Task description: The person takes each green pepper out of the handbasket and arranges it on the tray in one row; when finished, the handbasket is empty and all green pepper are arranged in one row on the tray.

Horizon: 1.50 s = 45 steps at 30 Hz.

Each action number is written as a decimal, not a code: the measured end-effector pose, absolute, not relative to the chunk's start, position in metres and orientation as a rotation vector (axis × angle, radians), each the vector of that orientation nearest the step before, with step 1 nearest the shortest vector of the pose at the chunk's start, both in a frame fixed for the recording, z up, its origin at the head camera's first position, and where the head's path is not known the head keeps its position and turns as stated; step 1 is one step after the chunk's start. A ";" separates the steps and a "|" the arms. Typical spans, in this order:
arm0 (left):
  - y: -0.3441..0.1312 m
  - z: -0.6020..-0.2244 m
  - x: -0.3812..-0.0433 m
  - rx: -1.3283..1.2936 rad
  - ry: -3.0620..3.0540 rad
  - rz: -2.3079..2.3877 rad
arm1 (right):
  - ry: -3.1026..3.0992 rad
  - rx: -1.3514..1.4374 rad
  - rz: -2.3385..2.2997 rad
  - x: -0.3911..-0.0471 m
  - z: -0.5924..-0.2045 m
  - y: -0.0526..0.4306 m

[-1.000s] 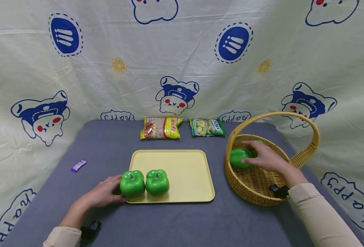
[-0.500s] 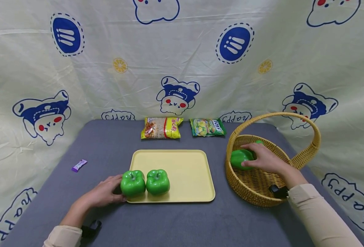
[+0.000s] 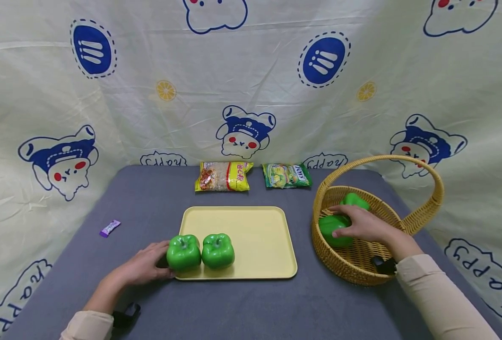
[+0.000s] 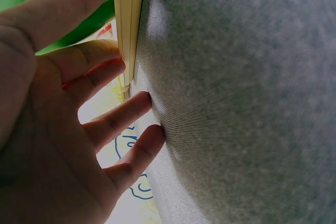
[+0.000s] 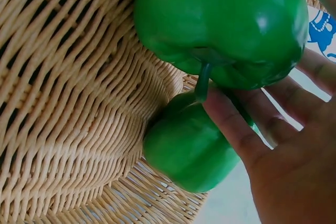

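My right hand (image 3: 365,223) reaches into the wicker basket (image 3: 340,269) and grips a green bell pepper (image 3: 333,230) by its side. In the right wrist view, the fingers curve around that pepper (image 5: 226,19), with its stem towards the camera. A second green bell pepper (image 3: 355,201) sits beyond it in the basket. At the left end of the cream tray (image 3: 255,241), my left hand (image 3: 142,265) touches the rim with fingers spread. Two more green bell peppers stand side by side on the tray, the left pepper (image 3: 184,253) right by that hand and the other pepper (image 3: 218,251) beside it.
Behind the tray lie a yellow-ended snack bag (image 3: 223,176) and a green snack bag (image 3: 287,175). A small purple packet (image 3: 109,228) lies at the left on the grey tabletop (image 3: 234,311). The basket's tall handle (image 3: 434,189) arches over its opening. A printed cloth hangs behind.
My right hand has shifted the gripped pepper slightly towards me inside the basket, so more of the far pepper shows. The left hand has stayed at the tray's edge.
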<state>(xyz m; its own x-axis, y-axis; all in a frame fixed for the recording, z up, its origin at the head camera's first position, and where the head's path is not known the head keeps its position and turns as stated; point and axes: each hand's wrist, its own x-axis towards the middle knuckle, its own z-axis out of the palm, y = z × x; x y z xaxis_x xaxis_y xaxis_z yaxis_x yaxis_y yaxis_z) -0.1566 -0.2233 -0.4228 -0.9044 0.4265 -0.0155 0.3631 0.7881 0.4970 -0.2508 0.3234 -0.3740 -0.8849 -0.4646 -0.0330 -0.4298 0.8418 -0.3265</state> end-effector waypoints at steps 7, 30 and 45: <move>-0.223 -0.422 -0.156 0.624 2.850 0.755 | 2.803 -0.672 -0.472 -0.248 -0.370 0.324; -0.224 -0.424 -0.157 0.656 2.855 0.765 | 2.736 -0.595 -0.549 -0.246 -0.371 0.328; -0.224 -0.425 -0.157 0.661 2.852 0.768 | 2.860 -0.596 -0.748 -0.246 -0.364 0.327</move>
